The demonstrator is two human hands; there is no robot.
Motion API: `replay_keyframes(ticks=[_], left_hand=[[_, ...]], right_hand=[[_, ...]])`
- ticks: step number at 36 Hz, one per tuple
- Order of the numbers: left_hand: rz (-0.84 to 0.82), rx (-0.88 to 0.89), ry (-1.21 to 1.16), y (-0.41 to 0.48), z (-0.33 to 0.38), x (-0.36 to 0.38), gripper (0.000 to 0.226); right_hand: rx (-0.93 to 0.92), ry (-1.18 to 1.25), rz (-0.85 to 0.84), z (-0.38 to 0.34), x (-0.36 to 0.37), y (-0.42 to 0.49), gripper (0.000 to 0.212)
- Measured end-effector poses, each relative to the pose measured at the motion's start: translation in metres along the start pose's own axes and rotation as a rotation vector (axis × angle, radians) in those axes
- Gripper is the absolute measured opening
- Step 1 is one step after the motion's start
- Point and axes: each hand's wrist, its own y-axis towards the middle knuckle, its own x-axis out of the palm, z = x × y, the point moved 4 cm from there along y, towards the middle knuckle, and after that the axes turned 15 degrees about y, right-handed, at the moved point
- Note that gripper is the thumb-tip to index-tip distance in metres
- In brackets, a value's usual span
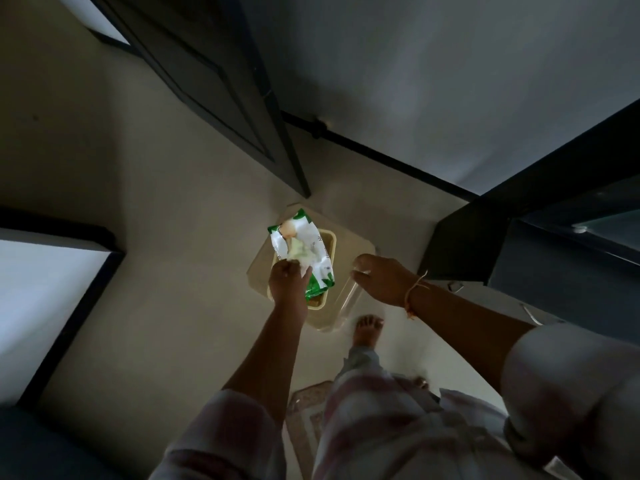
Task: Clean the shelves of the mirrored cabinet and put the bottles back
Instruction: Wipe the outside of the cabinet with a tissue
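Dimness covered most of the room, and the person stood looking straight down at a pale floor (166,271). The left hand (287,282) was closed in a pinch on the lower edge of a green-and-white wipes packet (304,252), holding it up above a cream bin (349,251) on the floor, over the bin's yellowish inner opening. The right hand (381,278) hung just beside the packet, apart from it, fingers curled loosely over what looked like a clear lid (346,299) at the bin's near side; whether it gripped the lid I could not tell in that light. A thread band (415,289) circled the right wrist. One bare foot (369,329) stood just behind the bin, with a patterned mat (308,410) nearer the body. A dark door (221,84) rose beyond the bin.
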Motion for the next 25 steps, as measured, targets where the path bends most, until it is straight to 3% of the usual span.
replay_keyframes(ticks=[4,11,18,21,25], left_hand=[[-0.232,0.001,-0.122,-0.038,0.02,0.03,0.013],[-0.58,-0.011,-0.241,-0.103,0.036,0.09,0.024],[-0.662,-0.083,-0.087,-0.172,0.037,0.157,0.019],[-0.719,-0.106,-0.057,-0.209,0.03,0.186,0.03],[-0.75,0.009,0.234,-0.252,0.004,0.234,0.03]], right_hand=[[0.069,0.413,0.092,-0.007,-0.011,-0.007,0.052],[0.05,1.017,0.26,0.015,-0.042,-0.049,0.031],[0.115,0.949,0.542,0.097,-0.083,-0.108,0.016],[0.146,0.942,0.655,0.135,-0.099,-0.139,0.014],[0.146,0.887,0.756,0.188,-0.116,-0.185,0.018]])
